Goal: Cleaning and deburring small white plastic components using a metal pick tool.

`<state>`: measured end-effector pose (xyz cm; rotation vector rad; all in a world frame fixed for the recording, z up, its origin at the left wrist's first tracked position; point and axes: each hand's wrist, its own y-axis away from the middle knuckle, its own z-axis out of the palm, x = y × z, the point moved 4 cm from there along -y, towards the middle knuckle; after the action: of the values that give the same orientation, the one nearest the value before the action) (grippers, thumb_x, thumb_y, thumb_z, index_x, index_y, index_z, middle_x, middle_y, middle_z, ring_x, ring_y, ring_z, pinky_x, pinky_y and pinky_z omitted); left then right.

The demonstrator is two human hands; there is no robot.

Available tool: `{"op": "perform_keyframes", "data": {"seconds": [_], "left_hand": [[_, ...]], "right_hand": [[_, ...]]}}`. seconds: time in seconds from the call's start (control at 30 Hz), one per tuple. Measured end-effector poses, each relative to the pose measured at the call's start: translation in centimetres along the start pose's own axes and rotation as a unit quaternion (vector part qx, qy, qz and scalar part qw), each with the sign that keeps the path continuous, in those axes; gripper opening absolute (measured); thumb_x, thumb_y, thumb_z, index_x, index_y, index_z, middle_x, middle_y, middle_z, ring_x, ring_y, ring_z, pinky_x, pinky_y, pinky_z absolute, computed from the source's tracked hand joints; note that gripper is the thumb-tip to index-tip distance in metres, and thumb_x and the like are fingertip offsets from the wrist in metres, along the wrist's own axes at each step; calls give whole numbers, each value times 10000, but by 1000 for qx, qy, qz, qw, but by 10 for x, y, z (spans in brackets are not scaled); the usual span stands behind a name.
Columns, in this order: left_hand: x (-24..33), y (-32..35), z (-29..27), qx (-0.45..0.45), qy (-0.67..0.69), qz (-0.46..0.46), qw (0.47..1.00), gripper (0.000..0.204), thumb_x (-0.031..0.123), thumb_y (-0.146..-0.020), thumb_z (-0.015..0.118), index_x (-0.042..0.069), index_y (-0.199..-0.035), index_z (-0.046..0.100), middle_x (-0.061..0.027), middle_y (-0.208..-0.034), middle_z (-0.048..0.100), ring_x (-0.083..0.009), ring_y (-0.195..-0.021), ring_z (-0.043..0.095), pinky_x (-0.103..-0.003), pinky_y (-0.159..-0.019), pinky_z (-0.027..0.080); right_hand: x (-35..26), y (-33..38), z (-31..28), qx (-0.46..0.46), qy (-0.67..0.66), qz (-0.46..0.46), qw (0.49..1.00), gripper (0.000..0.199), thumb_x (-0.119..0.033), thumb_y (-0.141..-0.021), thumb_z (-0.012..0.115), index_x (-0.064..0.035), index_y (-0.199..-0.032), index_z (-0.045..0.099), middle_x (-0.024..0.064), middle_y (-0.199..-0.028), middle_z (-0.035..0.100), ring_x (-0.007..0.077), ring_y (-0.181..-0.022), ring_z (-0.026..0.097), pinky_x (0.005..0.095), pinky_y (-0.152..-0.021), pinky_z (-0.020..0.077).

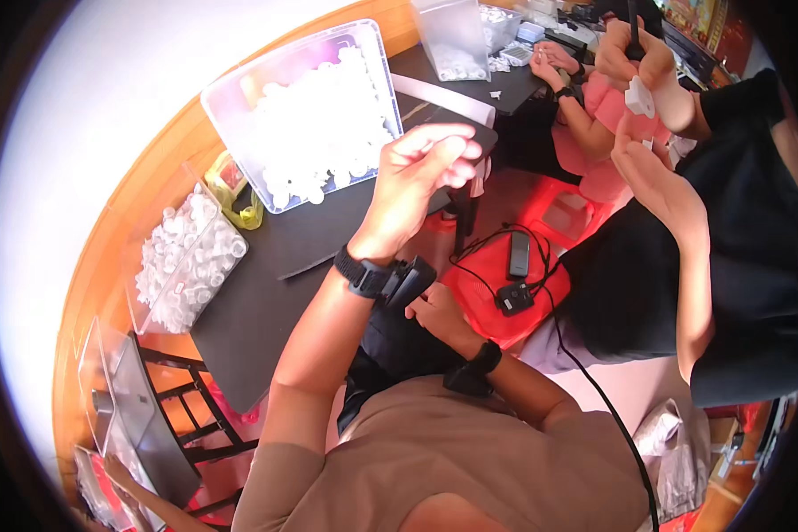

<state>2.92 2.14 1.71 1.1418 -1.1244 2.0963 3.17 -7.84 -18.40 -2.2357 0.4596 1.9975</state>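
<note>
Above the dark table [266, 293], the left hand [421, 173] pinches something hidden, likely a light, rigid white plastic piece; the right hand [439, 315] rests empty.

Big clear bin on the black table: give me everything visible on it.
The bin is a clear plastic rectangular tub with rounded corners and a raised rim, no lid seen. It is filled most of the way with small white parts, heaped toward its right side. It sits on the far part of the black table, against the wooden edge. The raised left hand overlaps its near right corner in the picture; contact cannot be told.
</note>
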Motion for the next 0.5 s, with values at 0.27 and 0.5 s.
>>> {"op": "perform_keyframes", "data": {"seconds": [0.27,0.5], "left_hand": [[-22,41,-3,1,-80,-63,995,208,181,-950,577,22,-1069,637,-47,-848,667,-63,-622,560,-195,-578,453],[-32,65,-23,4,-136,-72,988,306,308,-1006,453,56,-908,594,9,-629,538,-37,-511,438,-172,-461,325]], "right_hand": [[-13,2,-6,73,-41,-139,987,337,-99,-892,540,2,-1211,581,22,-670,602,62,-505,501,220,-443,366],[-24,4,-26,62,-116,-97,987,373,-149,-911,533,-25,-1261,574,22,-607,579,70,-508,515,241,-494,420]]}}
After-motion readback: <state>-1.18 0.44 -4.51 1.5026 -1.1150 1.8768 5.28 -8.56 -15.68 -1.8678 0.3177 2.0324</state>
